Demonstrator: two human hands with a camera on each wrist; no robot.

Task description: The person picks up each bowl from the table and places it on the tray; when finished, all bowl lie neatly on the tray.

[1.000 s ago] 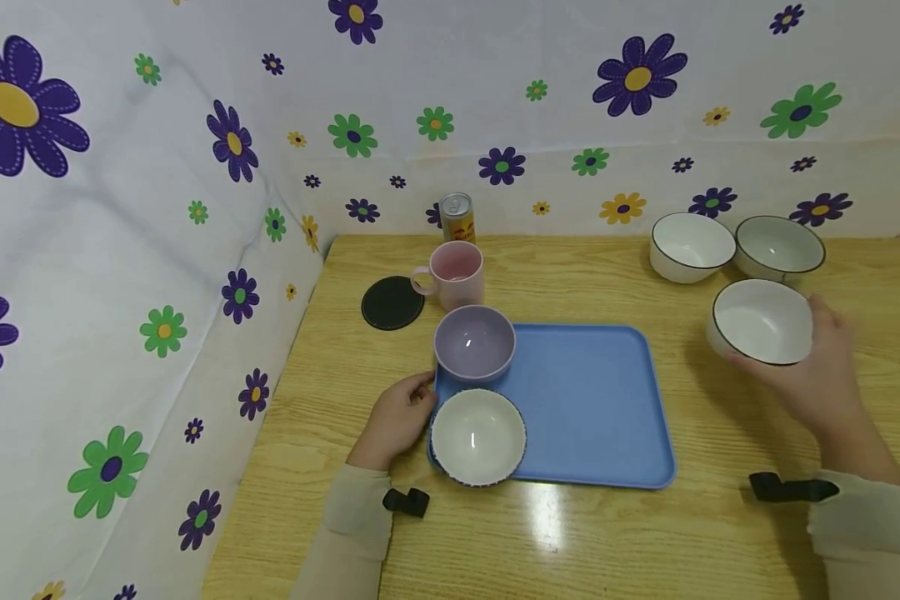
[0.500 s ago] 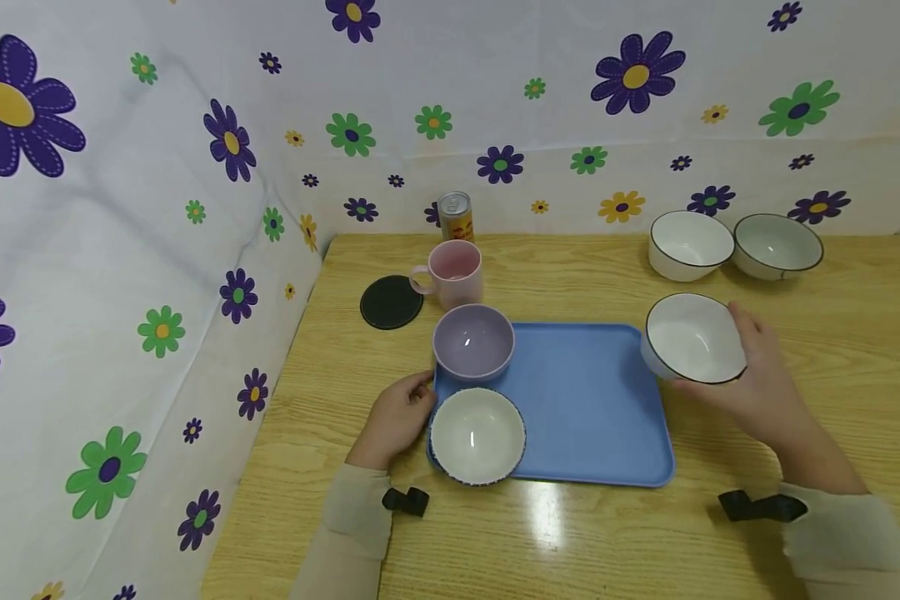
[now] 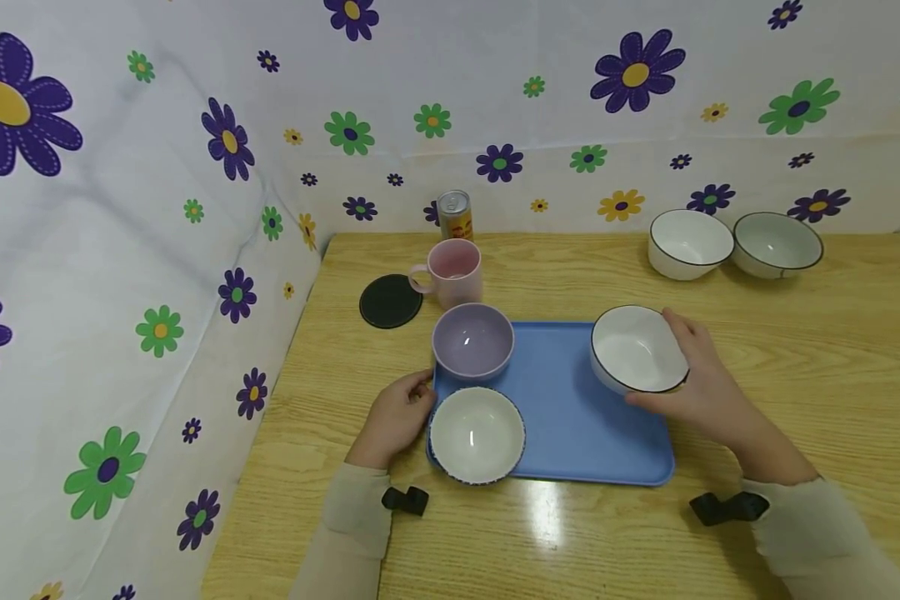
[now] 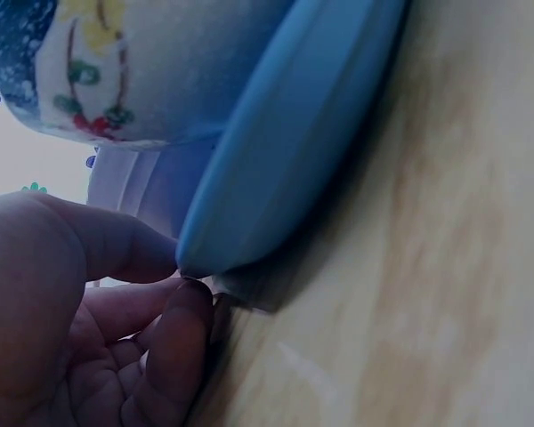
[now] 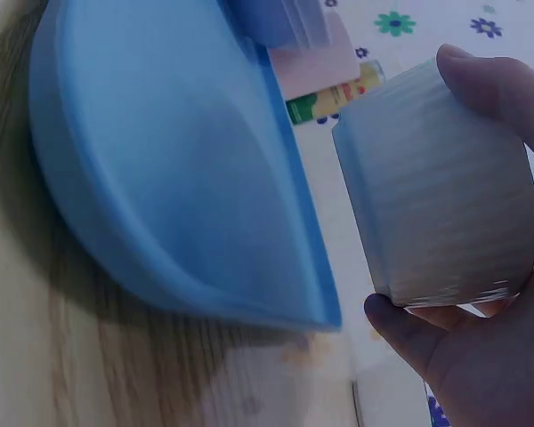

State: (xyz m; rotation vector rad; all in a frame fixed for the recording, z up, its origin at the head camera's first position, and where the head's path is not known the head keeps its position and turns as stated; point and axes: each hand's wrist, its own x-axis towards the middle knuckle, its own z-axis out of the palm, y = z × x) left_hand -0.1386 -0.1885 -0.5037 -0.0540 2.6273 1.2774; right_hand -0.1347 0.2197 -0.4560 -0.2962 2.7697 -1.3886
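Note:
My right hand (image 3: 701,387) grips a white bowl (image 3: 636,346) with a dark rim, thumb on the near side and fingers round the far right side. The bowl hangs above the right half of a blue tray (image 3: 570,450), and its ribbed outer wall (image 5: 445,196) shows in the right wrist view. At the tray's left edge, my left hand (image 3: 397,419) pinches the rim between thumb and curled fingers, as the left wrist view shows. On the tray's left side sit a purple bowl (image 3: 473,340) and, nearer, a cream bowl (image 3: 478,435) with a blue-speckled rim.
Behind the purple bowl stands a pink mug (image 3: 456,271), with a drink can (image 3: 455,214) behind it and a black round coaster (image 3: 391,301) to its left. A white bowl (image 3: 690,243) and a grey-green bowl (image 3: 777,244) stand at the back right, near the flowered cloth.
My right hand has carried the white bowl leftward, from beside the tray to above its right half. The left hand has stayed at the tray's edge.

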